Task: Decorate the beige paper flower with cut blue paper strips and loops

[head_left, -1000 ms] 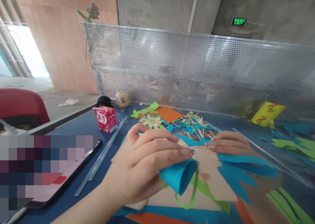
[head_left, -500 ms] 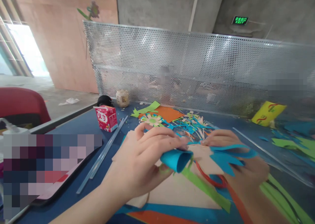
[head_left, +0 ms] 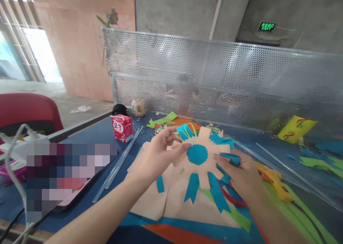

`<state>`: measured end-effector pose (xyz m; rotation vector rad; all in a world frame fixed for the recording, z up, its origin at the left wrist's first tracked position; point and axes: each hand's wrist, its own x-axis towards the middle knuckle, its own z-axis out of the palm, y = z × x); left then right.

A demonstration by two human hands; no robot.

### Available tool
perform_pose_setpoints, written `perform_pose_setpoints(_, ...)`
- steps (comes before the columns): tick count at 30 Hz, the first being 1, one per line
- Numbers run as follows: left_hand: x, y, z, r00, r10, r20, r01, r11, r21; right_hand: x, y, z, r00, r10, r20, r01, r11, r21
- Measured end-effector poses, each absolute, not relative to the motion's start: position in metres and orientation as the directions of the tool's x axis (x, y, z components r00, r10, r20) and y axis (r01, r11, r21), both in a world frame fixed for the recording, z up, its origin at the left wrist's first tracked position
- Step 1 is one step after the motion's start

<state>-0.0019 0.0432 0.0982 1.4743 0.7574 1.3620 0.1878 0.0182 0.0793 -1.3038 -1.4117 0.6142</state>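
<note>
The flower (head_left: 197,154) is held upright above the cream paper (head_left: 178,210), between both hands. Its left edge is gripped by the half-closed left hand (head_left: 158,152), thumb on the face and fingers curled; its right edge is pinched by the nearly closed right hand (head_left: 238,174), with a blue loop (head_left: 232,159) by the fingers. A blue disc (head_left: 197,158) is seen set at the centre. At the upper left, a band (head_left: 184,131) is curved beside green loops (head_left: 190,127); below, two notched strips (head_left: 192,186) are left straight. The piece is judged partly made; whether those strips are to be looped cannot be told.

On the far left, a charger (head_left: 34,147) and a device (head_left: 72,194) are seen, then a carton (head_left: 122,128) and clear sticks (head_left: 118,165). Behind the flower, scraps (head_left: 163,118) are strewn. A red loop (head_left: 235,199) is partly covered by the right hand. Beyond the right forearm, by which direct access may be hindered, a yellow gun (head_left: 281,186) is laid.
</note>
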Motion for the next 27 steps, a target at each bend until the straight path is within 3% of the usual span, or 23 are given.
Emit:
perform_pose_setpoints(7, -0.003, 0.054, 0.09, 0.193, 0.935, 0.296, -0.232, -0.25, 0.94, 0.187, 0.028, 0.068, 0.145, 0.97, 0.193, 0.144, 0.172, -0.974)
perform_pose_setpoints(20, -0.005, 0.06, 0.089, 0.236, 0.928, 0.288, -0.214, -0.24, 0.947, 0.187, 0.03, 0.063, 0.15, 0.972, 0.182, 0.15, 0.159, -0.976)
perform_pose_setpoints(27, -0.006, 0.062, 0.086, 0.187, 0.959, 0.215, -0.265, -0.161, 0.951, 0.181, 0.025, 0.068, 0.117, 0.983, 0.143, 0.091, 0.133, -0.987)
